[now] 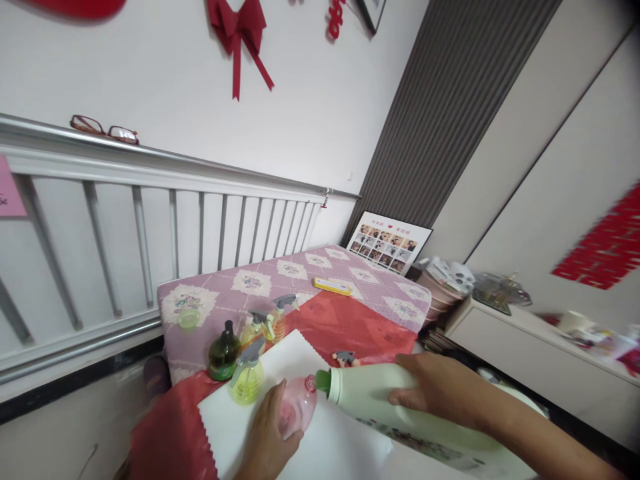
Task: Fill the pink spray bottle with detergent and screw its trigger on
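Here, your left hand (270,430) cups the rounded, translucent pink bottle (301,403); your right hand (435,387) clasps a smooth pale-green jug (367,393), spout (323,381) at the bottle's mouth

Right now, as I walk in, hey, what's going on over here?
Someone's left hand holds a pink bottle, its top uncapped, while the right hand tips a large pale green jug so its green spout is at the bottle's mouth. Whether liquid is flowing, I can't tell. A dark green bottle and three spray bottles stand nearby.
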The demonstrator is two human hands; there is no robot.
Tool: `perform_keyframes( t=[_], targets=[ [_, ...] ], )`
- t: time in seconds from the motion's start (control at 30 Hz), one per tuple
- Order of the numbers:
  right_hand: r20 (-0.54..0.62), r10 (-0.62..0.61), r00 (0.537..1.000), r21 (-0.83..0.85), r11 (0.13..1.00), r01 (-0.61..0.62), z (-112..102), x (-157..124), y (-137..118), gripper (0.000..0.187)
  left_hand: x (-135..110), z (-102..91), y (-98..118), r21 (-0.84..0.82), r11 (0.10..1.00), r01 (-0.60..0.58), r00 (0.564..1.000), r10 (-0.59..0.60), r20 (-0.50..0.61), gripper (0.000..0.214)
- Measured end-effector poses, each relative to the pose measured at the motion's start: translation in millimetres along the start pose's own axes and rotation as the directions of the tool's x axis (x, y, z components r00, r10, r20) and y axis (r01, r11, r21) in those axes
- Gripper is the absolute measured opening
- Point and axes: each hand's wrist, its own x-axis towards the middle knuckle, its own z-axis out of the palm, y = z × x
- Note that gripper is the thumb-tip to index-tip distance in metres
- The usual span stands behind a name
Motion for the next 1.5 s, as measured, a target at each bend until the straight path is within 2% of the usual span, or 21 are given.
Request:
perform_keyframes(
  t=[0.13, 0.27, 0.6, 1.07, 1.33, 1.5],
  targets=[
    [0.003, 0.010, 1.000, -0.018, 1.000, -0.010, 0.4, 0.6, 0.9, 0.040, 1.1, 1.0, -0.1, 0.018, 1.000, -0.010, 0.999, 0.011, -0.036, 0.088],
    [-0.003, 0.002, 1.000, -0.020, 1.000, -0.002, 0.5, 0.8, 0.6, 0.040, 0.7, -2.7, 3.7, 0.030, 1.000, -0.002, 1.000, 0.003, -0.009, 0.082],
    [0.020, 0.025, 0.999, -0.022, 0.999, -0.025, -4.7, -3.1, -4.9, 0.039, 0.9, -6.6, 4.7, 0.041, 0.999, 0.012, 0.999, -0.013, 0.030, 0.083],
    [0.012, 0.021, 1.000, -0.033, 0.999, -0.021, -3.3, -2.0, -4.3, 0.042, 1.6, -3.7, 3.7, 0.042, 0.999, 0.015, 1.000, -0.016, 0.011, 0.082],
    [0.020, 0.024, 0.999, -0.039, 0.999, -0.024, -1.9, -1.2, -3.1, 0.044, 0.9, -1.3, -0.8, 0.041, 0.999, -0.023, 1.000, 0.024, -0.013, 0.082],
    [0.010, 0.024, 1.000, -0.030, 0.999, -0.024, -2.5, -1.3, -3.7, 0.043, -0.1, -3.4, 1.7, 0.028, 1.000, 0.005, 1.000, -0.005, 0.012, 0.084]
  ],
)
